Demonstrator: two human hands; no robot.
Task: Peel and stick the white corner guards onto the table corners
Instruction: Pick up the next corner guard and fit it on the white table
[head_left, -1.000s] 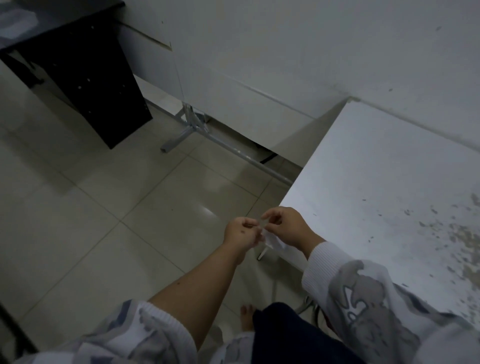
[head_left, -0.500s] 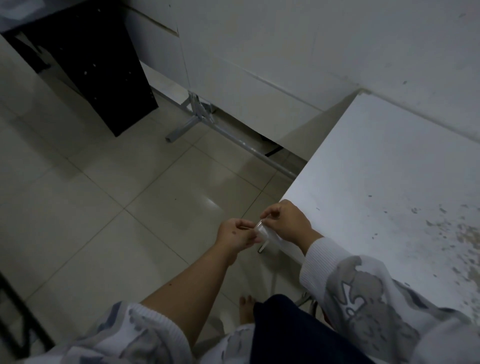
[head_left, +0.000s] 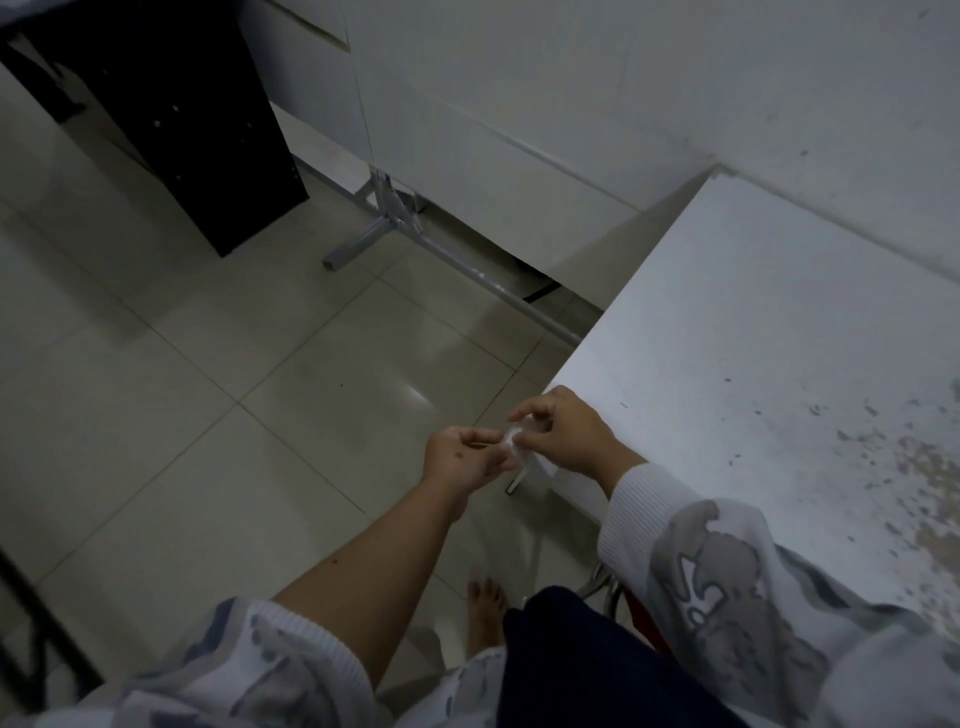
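A small white, translucent corner guard (head_left: 516, 441) sits between my two hands, just off the near left corner of the white table (head_left: 753, 374). My right hand (head_left: 563, 434) pinches it from above with curled fingers, resting over the table corner. My left hand (head_left: 460, 460) pinches its left side with thumb and fingertips. The table corner itself is hidden under my right hand. Whether a backing film is coming off cannot be made out.
Glossy tiled floor (head_left: 218, 415) spreads to the left. A black cabinet (head_left: 171, 114) stands at the far left, and a grey metal frame leg (head_left: 379, 228) runs under the white wall panels. My bare foot (head_left: 485, 613) is below the hands. The tabletop's right side is stained.
Both hands stay together at the table corner on the guard, shifting only slightly. My head has moved a little, sliding the scene up and left.
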